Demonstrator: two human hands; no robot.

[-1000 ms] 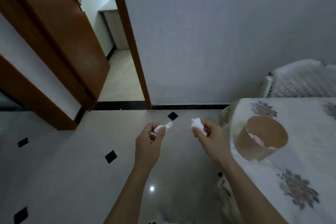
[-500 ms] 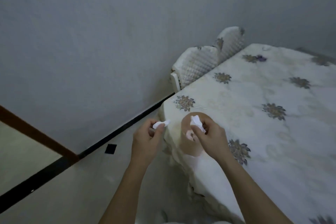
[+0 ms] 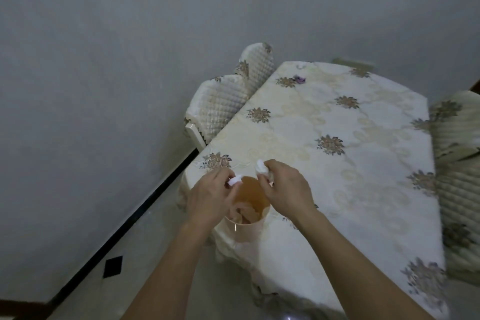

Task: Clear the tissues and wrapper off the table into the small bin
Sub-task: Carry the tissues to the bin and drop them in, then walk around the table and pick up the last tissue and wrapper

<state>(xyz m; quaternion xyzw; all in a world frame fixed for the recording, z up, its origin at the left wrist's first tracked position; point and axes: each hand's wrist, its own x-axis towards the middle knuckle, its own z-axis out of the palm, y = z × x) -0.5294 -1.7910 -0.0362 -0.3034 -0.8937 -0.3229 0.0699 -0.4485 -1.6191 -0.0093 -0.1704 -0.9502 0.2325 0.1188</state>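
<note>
Both hands, left hand [image 3: 210,193] and right hand [image 3: 284,187], pinch tissues above the small bin [image 3: 242,228] holding crumpled paper.

Open bin [image 3: 242,228] mouth between the hands; chairs [image 3: 228,101] beyond the table [image 3: 350,163].
</note>
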